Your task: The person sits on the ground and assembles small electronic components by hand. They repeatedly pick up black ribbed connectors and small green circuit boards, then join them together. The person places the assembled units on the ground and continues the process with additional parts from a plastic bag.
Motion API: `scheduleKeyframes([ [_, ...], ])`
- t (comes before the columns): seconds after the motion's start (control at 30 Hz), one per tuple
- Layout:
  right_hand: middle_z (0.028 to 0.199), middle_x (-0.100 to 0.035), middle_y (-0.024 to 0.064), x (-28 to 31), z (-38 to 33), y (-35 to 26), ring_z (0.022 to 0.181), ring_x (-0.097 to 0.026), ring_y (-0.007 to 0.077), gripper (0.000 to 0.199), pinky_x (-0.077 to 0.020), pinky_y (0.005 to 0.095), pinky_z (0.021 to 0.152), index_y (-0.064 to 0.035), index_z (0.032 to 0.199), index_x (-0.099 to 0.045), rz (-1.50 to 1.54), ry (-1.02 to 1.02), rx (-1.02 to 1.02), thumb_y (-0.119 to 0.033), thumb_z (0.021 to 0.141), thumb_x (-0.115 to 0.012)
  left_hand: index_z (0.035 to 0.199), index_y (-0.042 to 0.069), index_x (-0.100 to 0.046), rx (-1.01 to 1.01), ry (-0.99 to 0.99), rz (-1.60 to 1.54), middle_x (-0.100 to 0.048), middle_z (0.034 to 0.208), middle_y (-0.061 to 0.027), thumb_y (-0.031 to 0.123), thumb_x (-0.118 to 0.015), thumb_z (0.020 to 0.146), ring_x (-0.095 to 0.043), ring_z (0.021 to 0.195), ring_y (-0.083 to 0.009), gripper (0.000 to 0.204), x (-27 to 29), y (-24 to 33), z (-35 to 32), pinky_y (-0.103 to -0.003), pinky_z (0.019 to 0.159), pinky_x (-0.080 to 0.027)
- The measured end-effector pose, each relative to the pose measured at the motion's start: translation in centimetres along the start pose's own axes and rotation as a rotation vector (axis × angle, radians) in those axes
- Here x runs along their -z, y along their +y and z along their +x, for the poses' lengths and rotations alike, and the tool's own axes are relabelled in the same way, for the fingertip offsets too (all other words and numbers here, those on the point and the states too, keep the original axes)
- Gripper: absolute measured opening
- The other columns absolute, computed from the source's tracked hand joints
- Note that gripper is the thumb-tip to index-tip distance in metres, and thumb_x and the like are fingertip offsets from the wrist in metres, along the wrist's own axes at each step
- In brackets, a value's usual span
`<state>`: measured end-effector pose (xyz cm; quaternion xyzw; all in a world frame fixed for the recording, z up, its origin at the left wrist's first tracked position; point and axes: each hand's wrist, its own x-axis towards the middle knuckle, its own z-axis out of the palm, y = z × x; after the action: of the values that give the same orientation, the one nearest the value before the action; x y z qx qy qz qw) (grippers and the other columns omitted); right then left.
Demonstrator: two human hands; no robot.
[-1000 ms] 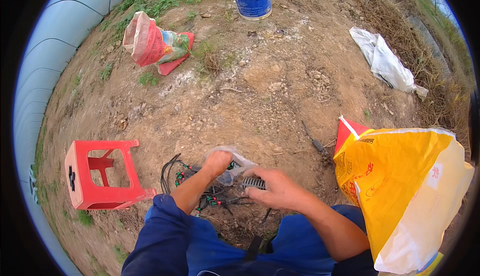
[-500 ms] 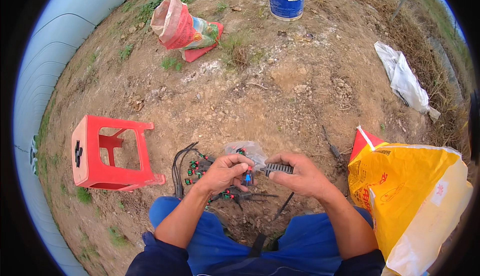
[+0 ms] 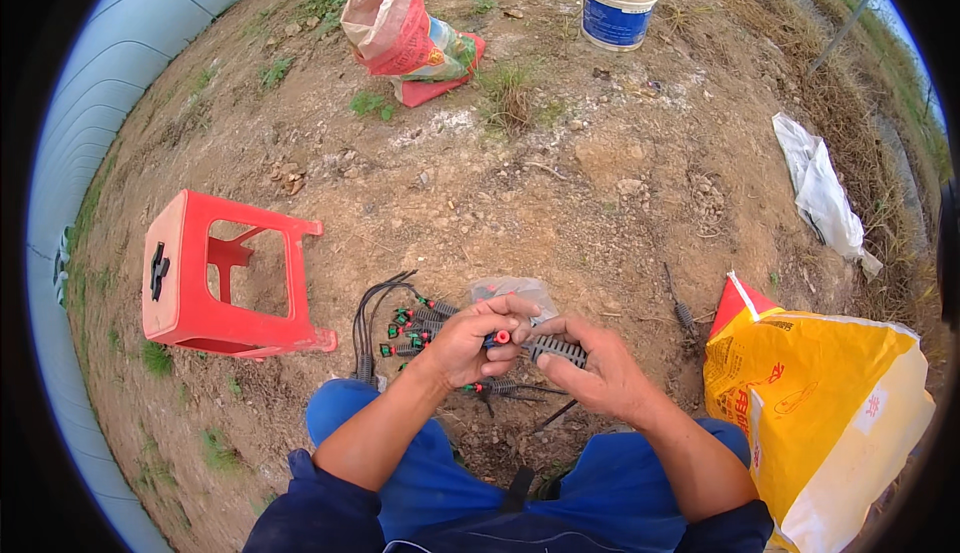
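Note:
My left hand (image 3: 478,339) pinches a small red and blue fitting (image 3: 497,338) between thumb and fingers. My right hand (image 3: 598,371) grips a black ribbed stake (image 3: 555,350), its end meeting the fitting. Both hands hover above my knees in blue trousers. On the dirt just beyond them lies a pile of black tubes with green and red fittings (image 3: 398,325). A clear plastic bag (image 3: 514,291) lies behind my left hand, partly hidden.
A red plastic stool (image 3: 215,278) lies tipped on its side at the left. A yellow and white sack (image 3: 825,403) stands open at the right. Farther off are a pink sack (image 3: 398,28), a white and blue bucket (image 3: 617,1) and a white bag (image 3: 822,193).
The view has shifted slightly, so the ground objects sit lower in the picture. My hands have come closer together, with the stake's end now at the fitting.

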<state>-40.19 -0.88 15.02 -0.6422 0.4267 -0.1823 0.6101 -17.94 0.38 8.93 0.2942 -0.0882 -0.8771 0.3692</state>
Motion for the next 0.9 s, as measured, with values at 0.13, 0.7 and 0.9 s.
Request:
scheduleKeyframes([
  [0.13,0.089,-0.069,0.0173,-1.4,-0.1,-0.5,0.08,-0.069,0.0296,0.034,-0.0527,0.0396,0.07,-0.0059,0.115,-0.057,-0.047,0.035,0.225,-0.02,0.086,-0.067,0.122,0.006,-0.059,-0.012,-0.053,0.151,-0.054,0.076,-0.0026,0.014,-0.054,0.1,-0.039,0.048,-0.0055,0.024,-1.0,1.0,-1.2,-0.019,0.039,-0.03],
  [0.7,0.088,-0.066,0.0155,-1.9,0.5,-0.3,0.079,-0.068,0.0324,0.044,-0.0514,0.0413,0.068,-0.0045,0.12,-0.051,-0.132,0.001,0.272,-0.021,0.085,-0.07,0.131,0.001,-0.055,-0.26,0.053,0.369,-0.057,0.08,-0.0011,0.018,-0.049,0.103,-0.043,0.048,-0.0027,0.033,-1.5,1.1,-0.2,-0.017,0.037,-0.029],
  [0.9,0.09,-0.065,0.0177,-2.3,0.7,-0.1,0.086,-0.066,0.038,0.058,-0.0512,0.0453,0.075,-0.003,0.134,-0.047,-0.174,0.042,0.296,-0.023,0.085,-0.07,0.123,0.002,-0.057,-0.222,0.128,0.415,-0.057,0.08,0.0007,0.021,-0.049,0.104,-0.045,0.05,-0.0018,0.028,-2.0,1.1,-0.1,-0.016,0.037,-0.031],
])
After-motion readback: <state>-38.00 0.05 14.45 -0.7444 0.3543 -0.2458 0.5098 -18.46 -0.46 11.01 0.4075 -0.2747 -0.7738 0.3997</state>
